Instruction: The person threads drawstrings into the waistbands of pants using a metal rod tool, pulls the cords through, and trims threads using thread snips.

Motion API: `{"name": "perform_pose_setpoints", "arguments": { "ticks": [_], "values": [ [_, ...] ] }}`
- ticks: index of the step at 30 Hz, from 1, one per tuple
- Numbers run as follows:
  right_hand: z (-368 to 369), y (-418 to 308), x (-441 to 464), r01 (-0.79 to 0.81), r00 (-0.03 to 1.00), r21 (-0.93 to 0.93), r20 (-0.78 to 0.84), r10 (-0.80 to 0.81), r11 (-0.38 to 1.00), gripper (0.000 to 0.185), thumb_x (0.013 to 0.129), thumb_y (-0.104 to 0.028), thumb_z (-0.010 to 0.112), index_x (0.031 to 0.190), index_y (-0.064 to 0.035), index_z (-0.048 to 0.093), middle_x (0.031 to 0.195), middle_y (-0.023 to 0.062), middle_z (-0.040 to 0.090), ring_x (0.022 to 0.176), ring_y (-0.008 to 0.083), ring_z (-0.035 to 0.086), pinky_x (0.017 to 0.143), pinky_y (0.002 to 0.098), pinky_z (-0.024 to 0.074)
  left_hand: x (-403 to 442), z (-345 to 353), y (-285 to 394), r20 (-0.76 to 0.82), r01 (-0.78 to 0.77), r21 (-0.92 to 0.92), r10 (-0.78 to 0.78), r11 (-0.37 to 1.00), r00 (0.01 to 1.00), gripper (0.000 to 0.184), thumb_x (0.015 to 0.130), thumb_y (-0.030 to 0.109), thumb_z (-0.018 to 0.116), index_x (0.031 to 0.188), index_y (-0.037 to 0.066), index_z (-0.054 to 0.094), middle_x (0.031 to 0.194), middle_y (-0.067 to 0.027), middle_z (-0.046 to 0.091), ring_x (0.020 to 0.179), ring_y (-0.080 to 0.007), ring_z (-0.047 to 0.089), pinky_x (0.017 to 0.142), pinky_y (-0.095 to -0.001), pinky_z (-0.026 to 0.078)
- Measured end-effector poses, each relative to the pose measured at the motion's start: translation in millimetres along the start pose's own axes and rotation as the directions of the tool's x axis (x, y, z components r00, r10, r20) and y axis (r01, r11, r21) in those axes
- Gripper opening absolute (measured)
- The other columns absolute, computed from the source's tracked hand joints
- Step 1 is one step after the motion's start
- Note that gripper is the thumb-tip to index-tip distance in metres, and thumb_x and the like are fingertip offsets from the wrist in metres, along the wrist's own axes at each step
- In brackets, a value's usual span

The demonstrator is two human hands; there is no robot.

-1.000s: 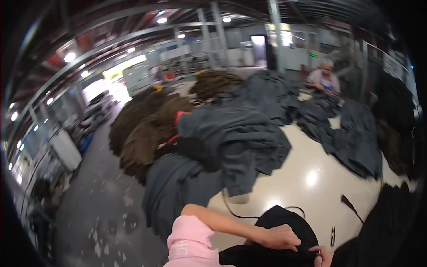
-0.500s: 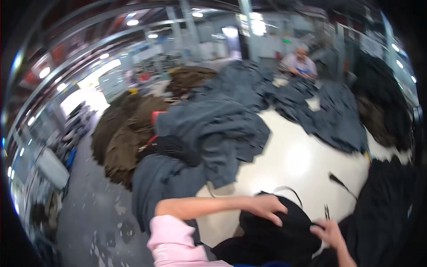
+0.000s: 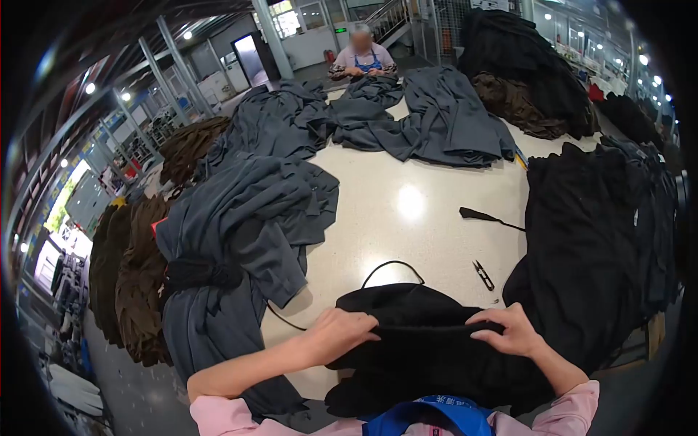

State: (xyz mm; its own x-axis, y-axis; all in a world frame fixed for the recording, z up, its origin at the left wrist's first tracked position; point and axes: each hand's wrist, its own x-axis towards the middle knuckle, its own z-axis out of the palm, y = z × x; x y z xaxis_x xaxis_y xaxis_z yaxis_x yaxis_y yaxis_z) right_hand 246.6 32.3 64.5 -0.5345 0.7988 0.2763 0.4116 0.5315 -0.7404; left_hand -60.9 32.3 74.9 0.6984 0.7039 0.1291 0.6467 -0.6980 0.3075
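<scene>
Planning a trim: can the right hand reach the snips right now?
Probably yes: the snips lie uncovered on the table just beyond the right hand, though it likely must release the black fabric first.

Matt cloth [image 3: 429, 363], glossy table [image 3: 363, 218], seemingly metal snips [image 3: 484, 277]

White characters [image 3: 443, 400] on blue apron [image 3: 462, 413], green sign [image 3: 341, 30] behind: neither legible.

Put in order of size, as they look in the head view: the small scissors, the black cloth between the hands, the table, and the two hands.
Largest to smallest:
1. Table, visible part
2. Black cloth
3. Left hand and right hand: alike, so not ranked
4. Scissors
</scene>
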Motion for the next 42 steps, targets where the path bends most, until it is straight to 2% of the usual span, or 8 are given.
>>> {"name": "perform_pose_setpoints", "arguments": {
  "ticks": [16, 19, 20, 21, 24, 27, 33, 42],
  "values": [
    [33, -34, 8, 0.003, 0.997, 0.285, 0.076, -0.026, 0.958, 0.032, 0.073, -0.023, 0.055, 0.101, -0.0083, 0.054, 0.077, 0.0083, 0.061, 0.058, 0.0193, 0.057, 0.055, 0.0237, 0.0428, 15, 34, 23, -0.197, -0.195, -0.131, 0.167, 0.972, 0.966, 0.018, 0.068, 0.015, 0.061, 0.065, 0.005, 0.046, 0.057, -0.0051, 0.047, 0.049, -0.0203, 0.051, 0.04, -0.0293, 0.036],
    [4, 3, -6, -0.186, 0.889, -0.176, 0.388, 0.242, 0.967, 0.032, 0.08, -0.035, 0.044, 0.101, -0.0131, 0.053, 0.072, 0.0163, 0.056, 0.058, 0.0288, 0.056, 0.055, 0.0339, 0.0438, -2, 27, -10, -0.183, -0.175, 0.068, 0.185, 0.982, 0.966, 0.017, 0.062, 0.014, 0.065, 0.069, 0.006, 0.051, 0.053, -0.0063, 0.045, 0.047, -0.0217, 0.05, 0.04, -0.0311, 0.037],
    [2, 73, -30, 0.068, 0.879, -0.446, 0.45, 0.158, 0.893, 0.031, 0.081, -0.035, 0.041, 0.099, -0.0133, 0.054, 0.069, 0.017, 0.055, 0.064, 0.0303, 0.057, 0.059, 0.0368, 0.0445, -11, 22, -25, -0.191, -0.115, 0.042, 0.121, 0.992, 0.974, 0.017, 0.063, 0.015, 0.065, 0.071, 0.007, 0.052, 0.054, -0.007, 0.047, 0.049, -0.0228, 0.051, 0.04, -0.0316, 0.037],
    [-13, 78, -34, -0.212, 0.795, -0.499, 0.412, 0.445, 0.84, 0.033, 0.082, -0.036, 0.038, 0.097, -0.0124, 0.055, 0.071, 0.0157, 0.057, 0.068, 0.0288, 0.057, 0.062, 0.0362, 0.0447, -16, 26, -22, -0.176, -0.111, 0.027, 0.115, 0.993, 0.978, 0.017, 0.063, 0.015, 0.065, 0.071, 0.007, 0.052, 0.054, -0.007, 0.047, 0.049, -0.0228, 0.051, 0.04, -0.0316, 0.037],
    [-6, 62, -28, -0.181, 0.823, -0.534, 0.377, 0.425, 0.826, 0.029, 0.081, -0.032, 0.044, 0.084, -0.0058, 0.057, 0.074, 0.0148, 0.057, 0.065, 0.0291, 0.056, 0.061, 0.0361, 0.0445, -15, 39, -10, -0.02, -0.077, 0.045, 0.078, 0.996, 0.997, 0.015, 0.066, 0.015, 0.064, 0.073, 0.007, 0.054, 0.059, -0.006, 0.052, 0.052, -0.0237, 0.053, 0.042, -0.0317, 0.039],
    [9, 25, 3, 0.123, 0.992, -0.139, 0.052, -0.117, 0.983, 0.035, 0.079, -0.035, 0.048, 0.091, -0.0032, 0.055, 0.07, 0.0156, 0.057, 0.063, 0.0299, 0.056, 0.06, 0.0358, 0.0435, 11, 31, -3, -0.065, 0.015, 0.018, -0.014, 1.0, 0.998, 0.014, 0.07, 0.02, 0.061, 0.073, 0.008, 0.054, 0.064, -0.0071, 0.055, 0.056, -0.0249, 0.055, 0.046, -0.0331, 0.04],
    [5, 14, 18, -0.055, 0.947, -0.042, 0.315, 0.066, 0.998, 0.028, 0.077, -0.029, 0.054, 0.09, -0.0046, 0.056, 0.066, 0.0157, 0.055, 0.062, 0.0316, 0.054, 0.055, 0.0342, 0.0424, 49, 9, -32, 0.388, 0.19, -0.478, 0.012, 0.857, 0.922, 0.033, 0.087, 0.029, 0.038, 0.081, 0.0, 0.052, 0.066, -0.0171, 0.052, 0.066, -0.0314, 0.05, 0.06, -0.0332, 0.04],
    [-33, 29, -31, -0.314, 0.936, -0.025, 0.158, 0.313, 0.949, 0.02, 0.075, -0.02, 0.058, 0.085, -0.0024, 0.059, 0.068, 0.0164, 0.056, 0.057, 0.0304, 0.053, 0.051, 0.0279, 0.0403, 28, -31, -37, 0.139, 0.237, -0.266, -0.206, 0.934, 0.969, 0.027, 0.086, 0.023, 0.04, 0.084, 0.0, 0.055, 0.07, -0.0147, 0.057, 0.062, -0.0204, 0.058, 0.059, -0.0284, 0.043]
  ]
}}
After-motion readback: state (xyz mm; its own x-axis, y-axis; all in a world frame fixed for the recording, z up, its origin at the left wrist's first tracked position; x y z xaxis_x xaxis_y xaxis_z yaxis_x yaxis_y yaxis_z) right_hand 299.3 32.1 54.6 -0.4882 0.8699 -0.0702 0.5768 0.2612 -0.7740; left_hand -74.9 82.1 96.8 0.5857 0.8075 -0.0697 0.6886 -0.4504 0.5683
